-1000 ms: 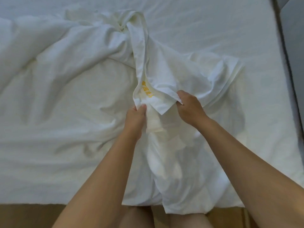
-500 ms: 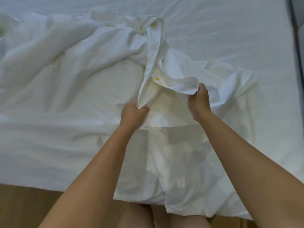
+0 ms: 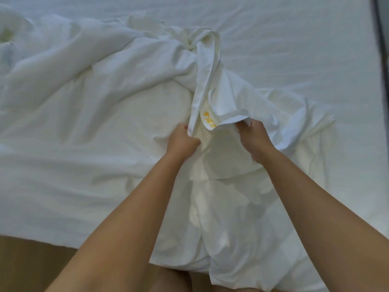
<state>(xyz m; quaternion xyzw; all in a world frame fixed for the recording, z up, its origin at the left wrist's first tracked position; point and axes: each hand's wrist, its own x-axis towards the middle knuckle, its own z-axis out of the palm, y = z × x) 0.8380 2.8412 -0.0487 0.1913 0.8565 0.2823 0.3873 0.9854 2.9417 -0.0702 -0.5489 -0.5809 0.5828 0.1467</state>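
A white duvet cover (image 3: pixel 117 98) lies bunched and twisted across a bed, its cloth rising to a knot-like gather near the top middle. Yellow printed marks (image 3: pixel 209 120) show on an inner flap of its edge. My left hand (image 3: pixel 182 142) grips one hem of the cover's opening, fingers curled round the cloth. To the right of it, my right hand (image 3: pixel 253 137) holds the other flap, which drapes over its fingers. The two hands hold the opening apart, and more white cloth shows inside it.
The white bed sheet (image 3: pixel 294 39) stretches flat behind and to the right. The bed's near edge meets a brown floor (image 3: pixel 31 264) at the bottom left. A dark strip (image 3: pixel 379 28) runs down the far right edge. My bare legs show at the bottom.
My right hand has come down and nearer to my left with its flap. The yellow marks, mostly hidden half a second ago, show again. The view has shifted slightly.
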